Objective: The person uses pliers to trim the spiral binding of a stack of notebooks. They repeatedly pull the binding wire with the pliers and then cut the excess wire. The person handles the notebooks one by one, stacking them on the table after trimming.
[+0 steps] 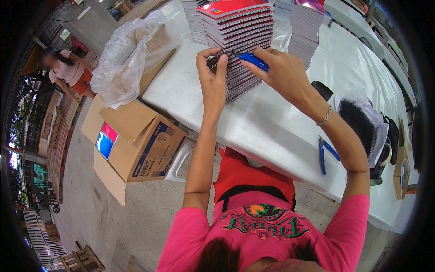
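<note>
My right hand point(283, 70) is closed round blue-handled cutting pliers point(253, 60). Their jaws point left, toward the fingertips of my left hand point(211, 77). Thumb and fingers of that hand are pinched on a dark spiral binding point(213, 62), partly hidden by the fingers. Both hands are at the near side of a tall stack of spiral notebooks point(238, 27) with a red cover on top. Dark coils line the edges of the stack facing me.
More notebook piles point(304, 31) stand behind on the white-covered table point(272, 122). A second pair of blue pliers point(322, 156) lies at right, near dark coils point(358, 122). At left are an open cardboard box point(145, 145) and plastic wrap point(129, 59). Another person point(68, 70) is farther off.
</note>
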A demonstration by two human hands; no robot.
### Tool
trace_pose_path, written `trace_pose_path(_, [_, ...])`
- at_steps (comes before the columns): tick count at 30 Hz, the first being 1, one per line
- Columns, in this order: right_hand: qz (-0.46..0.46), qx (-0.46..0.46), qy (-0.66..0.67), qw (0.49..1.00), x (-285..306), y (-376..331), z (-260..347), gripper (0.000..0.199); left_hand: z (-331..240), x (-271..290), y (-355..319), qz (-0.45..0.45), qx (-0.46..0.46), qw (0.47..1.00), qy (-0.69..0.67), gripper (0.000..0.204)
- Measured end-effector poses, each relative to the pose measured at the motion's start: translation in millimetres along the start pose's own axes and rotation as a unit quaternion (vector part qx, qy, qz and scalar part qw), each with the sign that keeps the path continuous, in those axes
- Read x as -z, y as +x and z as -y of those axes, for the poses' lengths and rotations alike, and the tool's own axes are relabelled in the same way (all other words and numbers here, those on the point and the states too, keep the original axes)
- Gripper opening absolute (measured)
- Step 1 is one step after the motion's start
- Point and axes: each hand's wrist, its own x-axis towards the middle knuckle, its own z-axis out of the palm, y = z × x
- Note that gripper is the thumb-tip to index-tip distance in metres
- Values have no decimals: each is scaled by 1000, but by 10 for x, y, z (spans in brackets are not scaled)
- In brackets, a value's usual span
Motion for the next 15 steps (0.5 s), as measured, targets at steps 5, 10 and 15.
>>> trace_pose_path(5, [-1,-13,18,1000,-2,-61,-5,43,-1,-3,5,-21,43,997,-58,29])
trace_pose_path(10, [-66,25,-28,997,9,-145,-39,45,-47,-23,-10,-40,47,995,-84,34])
trace_pose_path(15, [-58,21,-35,997,-15,-143,-46,47,39,41,-33,13,14,999,30,32])
